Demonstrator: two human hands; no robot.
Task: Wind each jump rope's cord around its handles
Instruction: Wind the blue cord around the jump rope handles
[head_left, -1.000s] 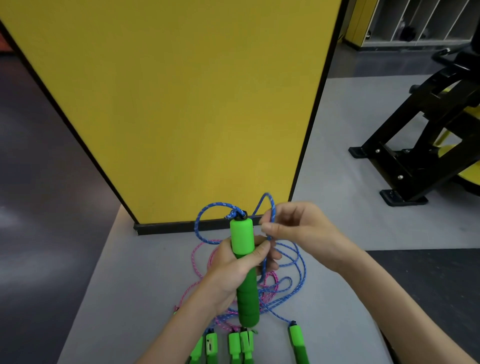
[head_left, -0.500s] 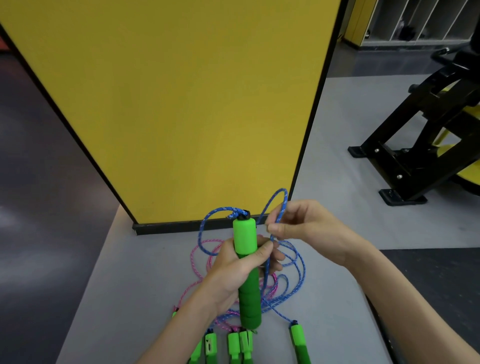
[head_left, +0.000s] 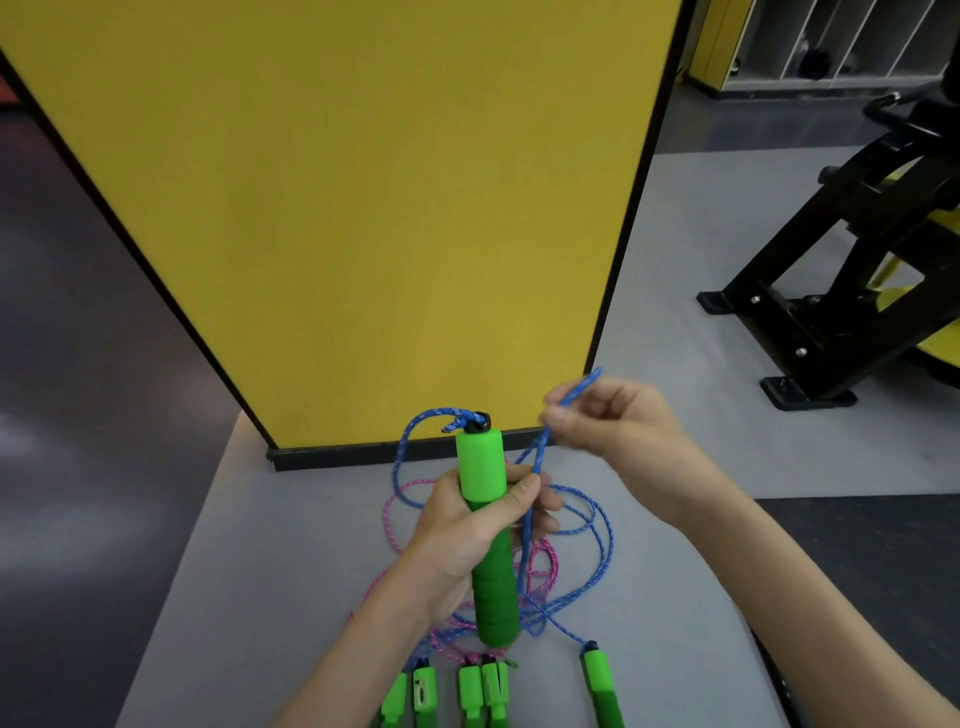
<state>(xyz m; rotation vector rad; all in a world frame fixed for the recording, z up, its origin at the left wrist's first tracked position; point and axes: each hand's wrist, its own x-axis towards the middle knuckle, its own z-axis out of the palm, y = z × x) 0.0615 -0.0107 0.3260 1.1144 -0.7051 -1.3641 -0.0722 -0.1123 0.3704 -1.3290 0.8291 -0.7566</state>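
Note:
My left hand (head_left: 475, 535) grips a green foam handle (head_left: 485, 499) held upright over the grey table (head_left: 249, 597). A blue cord (head_left: 597, 525) leaves the black cap at the handle's top and loops down onto the table. My right hand (head_left: 618, 431) pinches a doubled stretch of this blue cord, up and to the right of the handle's top. That stretch runs taut down to my left thumb. A pink cord (head_left: 400, 488) lies tangled under the blue one.
Several more green handles (head_left: 483, 691) lie at the table's near edge, one (head_left: 600, 680) at the right tied to the blue cord. A yellow partition (head_left: 363, 208) stands behind the table. A black exercise machine (head_left: 841, 270) stands on the floor at the right.
My right hand has lifted the pinched blue cord up and to the right, pulling it taut. My left hand keeps the handle upright in nearly the same place.

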